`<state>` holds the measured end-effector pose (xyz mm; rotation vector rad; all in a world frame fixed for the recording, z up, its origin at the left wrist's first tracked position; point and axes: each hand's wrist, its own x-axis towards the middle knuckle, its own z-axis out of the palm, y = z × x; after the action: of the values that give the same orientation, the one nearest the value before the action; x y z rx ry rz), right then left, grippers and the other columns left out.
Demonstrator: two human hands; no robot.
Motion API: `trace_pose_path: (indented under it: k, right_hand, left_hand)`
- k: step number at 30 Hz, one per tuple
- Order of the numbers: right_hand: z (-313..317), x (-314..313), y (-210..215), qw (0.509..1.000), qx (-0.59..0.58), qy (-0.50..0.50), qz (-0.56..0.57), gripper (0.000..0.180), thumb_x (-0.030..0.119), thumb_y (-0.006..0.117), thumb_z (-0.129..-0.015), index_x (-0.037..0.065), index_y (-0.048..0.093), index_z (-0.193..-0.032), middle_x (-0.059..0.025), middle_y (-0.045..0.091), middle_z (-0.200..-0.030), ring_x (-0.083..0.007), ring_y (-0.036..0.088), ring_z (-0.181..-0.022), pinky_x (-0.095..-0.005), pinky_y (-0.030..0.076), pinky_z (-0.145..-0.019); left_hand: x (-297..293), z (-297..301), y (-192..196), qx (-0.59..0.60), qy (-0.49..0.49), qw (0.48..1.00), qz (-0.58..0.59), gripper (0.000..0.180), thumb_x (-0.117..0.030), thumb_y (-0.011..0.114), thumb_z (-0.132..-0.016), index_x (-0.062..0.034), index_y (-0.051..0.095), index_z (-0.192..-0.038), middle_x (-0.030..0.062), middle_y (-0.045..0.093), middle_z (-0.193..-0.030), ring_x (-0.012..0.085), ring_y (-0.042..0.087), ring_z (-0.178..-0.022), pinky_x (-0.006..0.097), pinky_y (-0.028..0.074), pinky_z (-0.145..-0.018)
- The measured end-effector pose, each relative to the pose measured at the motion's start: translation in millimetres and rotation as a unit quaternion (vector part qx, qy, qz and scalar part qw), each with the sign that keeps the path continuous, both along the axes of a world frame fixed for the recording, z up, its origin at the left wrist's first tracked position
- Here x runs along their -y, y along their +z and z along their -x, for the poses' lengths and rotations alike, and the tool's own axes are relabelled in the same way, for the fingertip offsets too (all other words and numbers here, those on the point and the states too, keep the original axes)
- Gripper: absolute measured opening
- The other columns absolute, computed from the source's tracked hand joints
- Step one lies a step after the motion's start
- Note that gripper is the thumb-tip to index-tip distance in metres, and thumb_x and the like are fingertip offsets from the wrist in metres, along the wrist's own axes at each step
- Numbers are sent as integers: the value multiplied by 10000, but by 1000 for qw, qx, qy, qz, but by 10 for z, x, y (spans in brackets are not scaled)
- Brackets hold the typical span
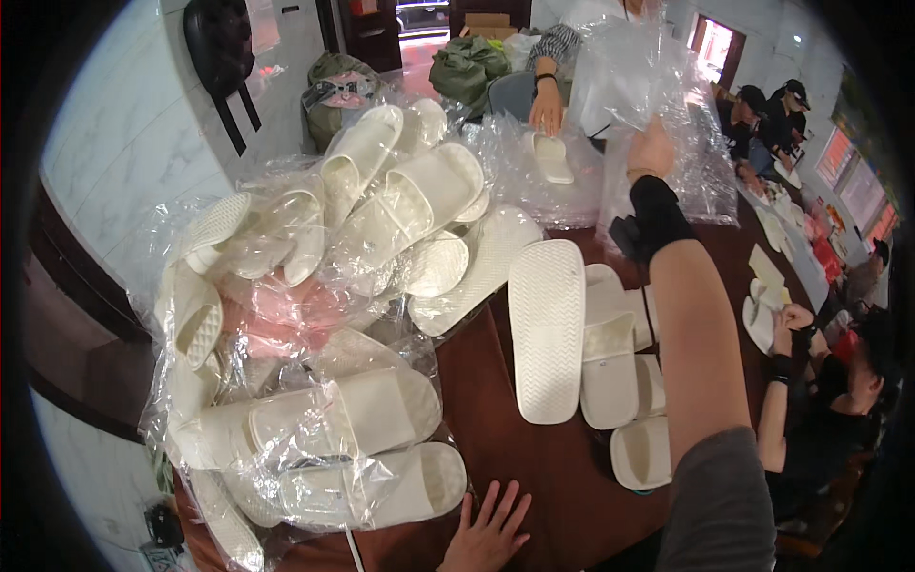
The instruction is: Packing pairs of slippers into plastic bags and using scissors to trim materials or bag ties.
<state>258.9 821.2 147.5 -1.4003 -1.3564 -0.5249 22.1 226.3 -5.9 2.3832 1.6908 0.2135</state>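
Note:
My left hand (488, 532) lies on the brown table with its fingers spread, close to a bagged white slipper (443, 481). My right arm reaches across to the far side. There my right hand (652, 149) is closed on a clear plastic bag (620, 71), which stands up crumpled and see-through. Below that arm are several loose white slippers. One lies sole up (547, 334), showing a zigzag tread; others, such as an upright slipper (610, 386), sit beside it, partly hidden by my forearm.
Bagged white slippers (419, 205) are heaped along the left, with a pink bundle (286, 315) among them. Across the table, another person's hand (546, 107) touches a small white slipper (553, 159) on flat plastic bags. Co-workers (839, 400) handle slippers at right. Green sacks (469, 71) stand behind.

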Motion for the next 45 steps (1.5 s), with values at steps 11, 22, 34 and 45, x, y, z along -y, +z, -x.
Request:
trace_pose_path:
  k: [11, 22, 34, 45]
  right_hand:
    - [898, -116, -642, 901, 39, 387, 189, 1087, 463, 819, -826, -88, 254, -1573, -272, 335, -1607, -339, 299, -1514, -394, 257, -1231]
    - [976, 4101, -451, 738, -116, 580, 325, 330, 118, 560, -1035, -31, 611, -1325, -138, 641, -1306, -213, 584, -1219, -352, 433, -1065]
    - [-463, 7134, -319, 669, -139, 518, 515, 215, 89, 563, -1033, 0, 713, -1159, -88, 738, -1019, -134, 699, -876, -259, 545, -760]
    - [-760, 7952, -426, 653, -114, 529, 529, 201, 84, 615, -1006, 19, 721, -1164, -77, 763, -952, -124, 720, -812, -264, 563, -729]
  left_hand:
    - [195, -21, -145, 48, 10, 999, 17, 742, -442, 606, -967, -117, 354, -1584, 139, 253, -1681, 352, 213, -1560, 589, 176, -1238]
    - [934, -301, -436, 114, 35, 988, -99, 656, -428, 599, -979, -108, 442, -1529, 132, 310, -1647, 333, 197, -1565, 565, 153, -1253]
    - [2863, 1791, 932, -231, 457, 838, -190, 758, -216, 619, -905, -210, 323, -1604, 166, 299, -1651, 418, 231, -1539, 734, 169, -1175]
    - [1983, 830, 727, -1, 226, 958, -177, 922, -327, 741, -891, -120, 220, -1623, 206, 330, -1624, 354, 306, -1514, 605, 294, -1186]
